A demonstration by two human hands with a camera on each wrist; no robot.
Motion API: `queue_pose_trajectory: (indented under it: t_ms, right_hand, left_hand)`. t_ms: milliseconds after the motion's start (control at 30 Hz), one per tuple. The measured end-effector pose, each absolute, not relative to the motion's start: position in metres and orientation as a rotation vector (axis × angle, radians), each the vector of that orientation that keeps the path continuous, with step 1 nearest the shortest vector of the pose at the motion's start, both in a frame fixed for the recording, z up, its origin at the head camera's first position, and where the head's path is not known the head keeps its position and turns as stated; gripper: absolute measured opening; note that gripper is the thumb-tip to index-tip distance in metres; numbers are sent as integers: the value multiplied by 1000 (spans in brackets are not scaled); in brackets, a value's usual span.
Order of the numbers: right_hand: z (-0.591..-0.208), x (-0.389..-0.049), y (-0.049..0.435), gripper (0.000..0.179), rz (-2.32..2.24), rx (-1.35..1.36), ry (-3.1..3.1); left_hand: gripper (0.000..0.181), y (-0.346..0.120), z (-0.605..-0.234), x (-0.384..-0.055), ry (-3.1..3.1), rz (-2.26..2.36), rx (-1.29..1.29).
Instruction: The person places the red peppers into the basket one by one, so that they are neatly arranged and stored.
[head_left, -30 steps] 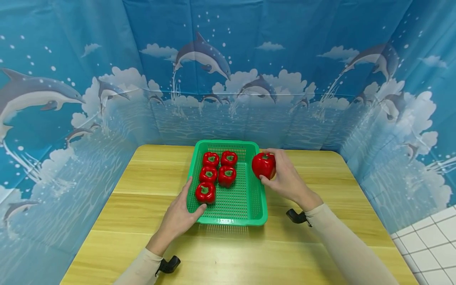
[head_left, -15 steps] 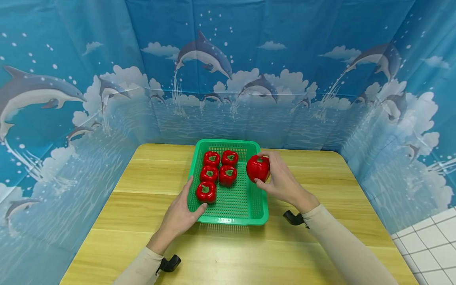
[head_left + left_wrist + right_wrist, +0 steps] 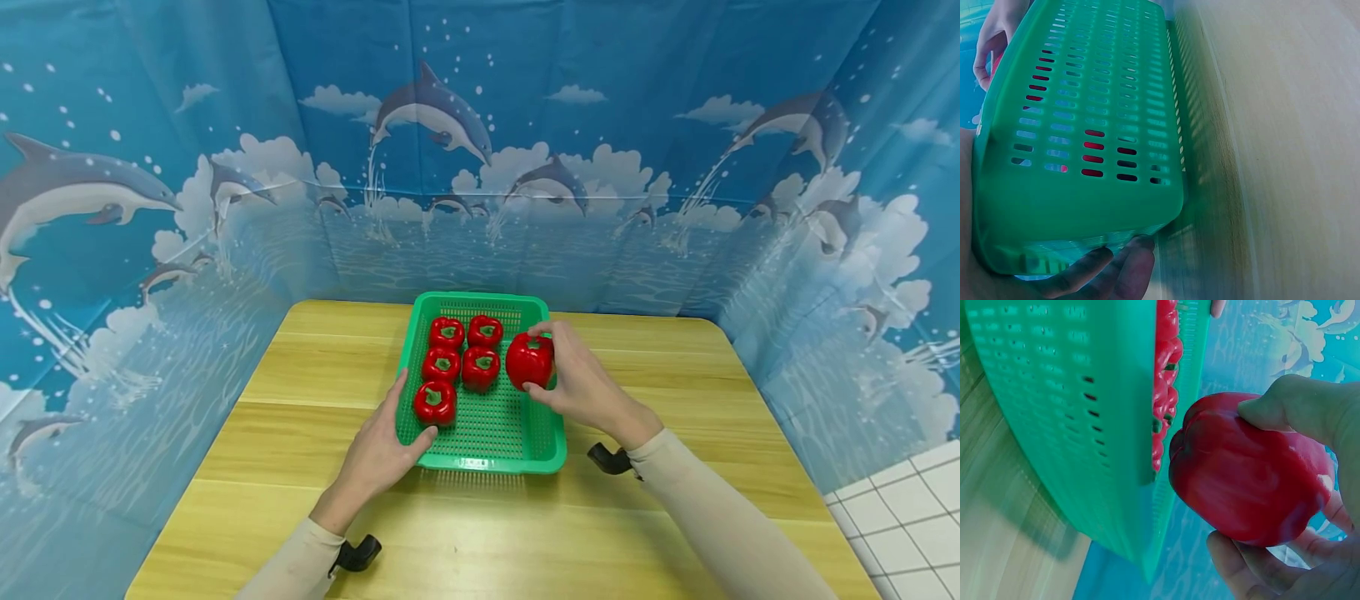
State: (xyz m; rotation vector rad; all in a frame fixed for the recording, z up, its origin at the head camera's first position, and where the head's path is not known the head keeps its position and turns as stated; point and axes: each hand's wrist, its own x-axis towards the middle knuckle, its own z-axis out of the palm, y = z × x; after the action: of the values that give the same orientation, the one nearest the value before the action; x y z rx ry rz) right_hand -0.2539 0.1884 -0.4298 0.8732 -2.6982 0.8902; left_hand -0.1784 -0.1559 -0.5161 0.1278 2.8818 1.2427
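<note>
My right hand (image 3: 581, 382) grips a red bell pepper (image 3: 529, 362) between thumb and fingers. The pepper is held up over the right part of a green plastic basket (image 3: 552, 462), and in the right wrist view this bell pepper (image 3: 1254, 475) shows large beside the basket's wall (image 3: 1054, 394). Inside the basket, several more red bell peppers (image 3: 435, 403) stand stem up along the left side. My left hand (image 3: 381, 450) holds the basket's near left corner, thumb at the rim and fingers along the outer side, as the left wrist view also shows with its fingers (image 3: 1132, 275).
The basket stands on a light wooden table (image 3: 480, 533) with rounded far corners. A blue dolphin-print curtain (image 3: 480, 242) surrounds the table at the back and sides. White floor tiles (image 3: 911, 517) show at the lower right.
My right hand has carried the bell pepper leftward, from the basket's right rim to over its inside. The left hand stays at the corner, and the other peppers have not moved.
</note>
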Motion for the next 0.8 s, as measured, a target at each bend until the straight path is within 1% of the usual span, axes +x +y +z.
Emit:
queue_pose_trajectory:
  t_ms: [433, 800]
  right_hand:
    - [-426, -252, 172, 86, 891, 889, -2749]
    - [-426, -253, 155, 83, 899, 945, -2784]
  left_hand:
    - [105, -157, -516, -178, 2883, 1252, 150]
    - [106, -156, -515, -178, 2878, 1247, 132]
